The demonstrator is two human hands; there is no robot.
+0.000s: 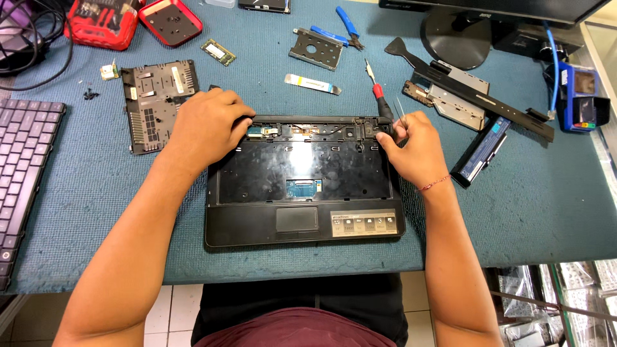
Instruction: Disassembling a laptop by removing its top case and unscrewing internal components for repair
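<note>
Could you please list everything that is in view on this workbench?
Opened black laptop base: one, black, table centre.
Ribbed black plastic cover panel: one, left of base.
Detached grey keyboard: one, left edge.
Red plastic case: one, top left.
Blue-handled pliers: one, top centre.
Red-handled screwdriver: one, at right hand.
Long black battery: one, right.
Silver metal drive bracket: one, top centre.
Left hand: on base's rear left corner.
Right hand: at rear right hinge.

Screwdriver [378,87] and parts behind laptop [302,183]
</note>
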